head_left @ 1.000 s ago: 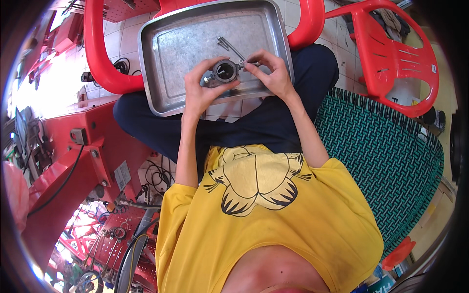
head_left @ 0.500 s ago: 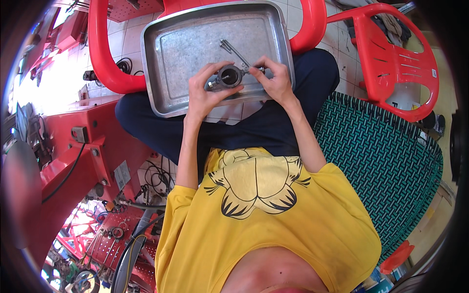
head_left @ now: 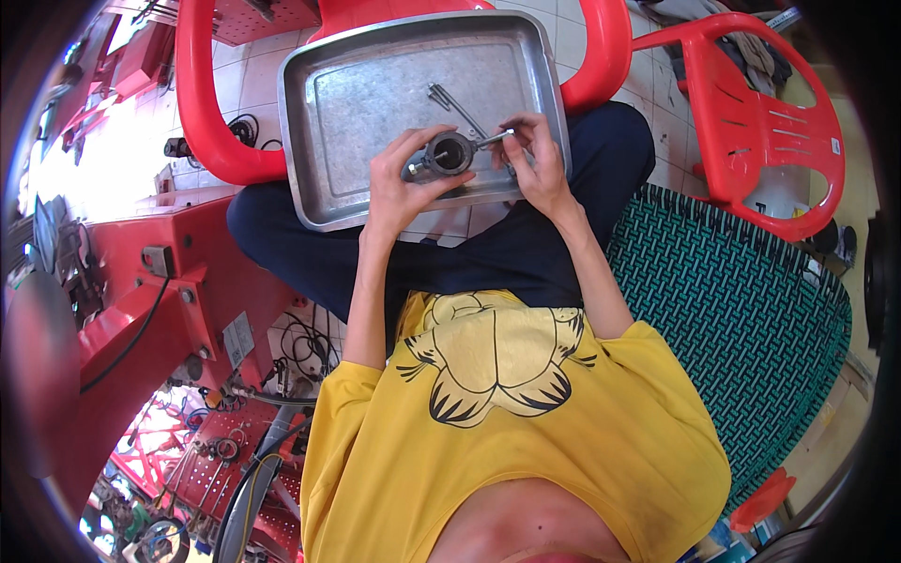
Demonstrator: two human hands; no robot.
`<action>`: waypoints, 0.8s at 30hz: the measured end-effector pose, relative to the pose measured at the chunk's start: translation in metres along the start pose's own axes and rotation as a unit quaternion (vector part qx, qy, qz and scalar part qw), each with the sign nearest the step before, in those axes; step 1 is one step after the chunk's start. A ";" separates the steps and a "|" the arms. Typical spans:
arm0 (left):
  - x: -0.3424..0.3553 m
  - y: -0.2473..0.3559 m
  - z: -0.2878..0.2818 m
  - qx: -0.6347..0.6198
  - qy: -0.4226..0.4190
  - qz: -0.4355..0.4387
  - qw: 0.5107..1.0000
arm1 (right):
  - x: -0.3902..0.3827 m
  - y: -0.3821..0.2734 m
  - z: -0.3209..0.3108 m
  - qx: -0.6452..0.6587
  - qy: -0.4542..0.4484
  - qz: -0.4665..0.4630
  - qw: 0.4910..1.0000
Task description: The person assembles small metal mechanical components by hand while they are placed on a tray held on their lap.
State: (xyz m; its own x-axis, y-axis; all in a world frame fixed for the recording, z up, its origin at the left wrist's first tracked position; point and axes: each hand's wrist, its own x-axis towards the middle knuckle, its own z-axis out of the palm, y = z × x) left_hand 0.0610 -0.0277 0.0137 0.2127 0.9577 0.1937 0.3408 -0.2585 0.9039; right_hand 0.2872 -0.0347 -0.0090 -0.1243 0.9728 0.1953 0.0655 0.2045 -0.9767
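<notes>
My left hand (head_left: 402, 178) is wrapped round a dark grey metal body (head_left: 452, 152) with a round bore, its opening tilted up toward me. A brass-coloured fitting shows low on its left side. My right hand (head_left: 537, 169) pinches a thin silver rod (head_left: 496, 138) that reaches the right side of the metal body. Whether the rod is fixed to the body or only touches it, I cannot tell. Both hands are over a shallow metal tray (head_left: 324, 178) resting on my lap. Slender metal rods (head_left: 454, 107) lie in the tray, just beyond the hands.
A red plastic chair (head_left: 225, 141) stands behind the tray, and another red chair (head_left: 751, 131) is at the right. A green woven seat (head_left: 723, 328) lies by my right side. Red metal machinery (head_left: 150, 291) and black cables (head_left: 305, 342) fill the left.
The metal body has turned in my left hand, so its bore faces me differently. My right hand's fingers have shifted, and the silver rod now shows between them.
</notes>
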 end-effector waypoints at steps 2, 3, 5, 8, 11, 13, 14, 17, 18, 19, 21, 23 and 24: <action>-0.001 -0.003 0.000 -0.004 0.000 0.009 1.000 | 0.001 -0.002 -0.001 -0.020 0.010 0.017 1.000; -0.001 -0.004 0.000 -0.006 0.001 0.014 1.000 | 0.003 -0.002 -0.001 -0.029 0.015 0.025 0.999; -0.001 -0.004 0.000 -0.003 0.003 0.022 1.000 | 0.003 -0.001 -0.006 -0.060 0.016 0.031 0.998; -0.001 -0.002 -0.001 -0.009 -0.003 -0.002 1.000 | 0.004 -0.005 -0.009 -0.091 0.015 0.055 0.994; -0.001 -0.001 -0.001 -0.008 -0.002 -0.007 1.000 | 0.004 -0.004 -0.011 -0.125 0.002 0.059 0.990; -0.001 -0.002 -0.001 -0.004 -0.001 0.001 1.000 | 0.004 -0.004 -0.011 -0.123 0.001 0.057 0.991; -0.001 -0.002 -0.001 -0.001 -0.002 0.004 1.000 | 0.004 -0.004 -0.010 -0.107 0.006 0.059 0.993; -0.001 0.000 -0.001 0.007 -0.003 0.007 1.000 | 0.004 -0.006 -0.005 -0.072 0.019 0.064 0.995; -0.001 0.000 -0.001 0.008 -0.005 0.006 1.000 | 0.004 -0.006 -0.004 -0.062 0.023 0.068 0.996; -0.001 0.000 -0.001 0.005 -0.003 0.006 1.000 | 0.004 -0.006 -0.006 -0.082 0.016 0.068 0.994; -0.002 0.000 -0.001 0.000 0.000 0.007 1.000 | 0.004 -0.005 -0.010 -0.122 0.002 0.067 0.990; -0.002 0.000 -0.002 -0.003 0.001 0.008 1.000 | 0.004 -0.005 -0.010 -0.137 0.010 0.064 0.989; -0.002 0.000 -0.002 -0.005 0.002 0.009 1.000 | 0.005 -0.006 -0.009 -0.144 0.014 0.063 0.988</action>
State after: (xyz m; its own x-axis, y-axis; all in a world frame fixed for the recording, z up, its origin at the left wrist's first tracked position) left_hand 0.0591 -0.0293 0.0140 0.2159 0.9533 0.2111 0.3287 -0.2746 0.9037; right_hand 0.2951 -0.0303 -0.0011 -0.0712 0.9942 0.0807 0.3573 0.1009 -0.9285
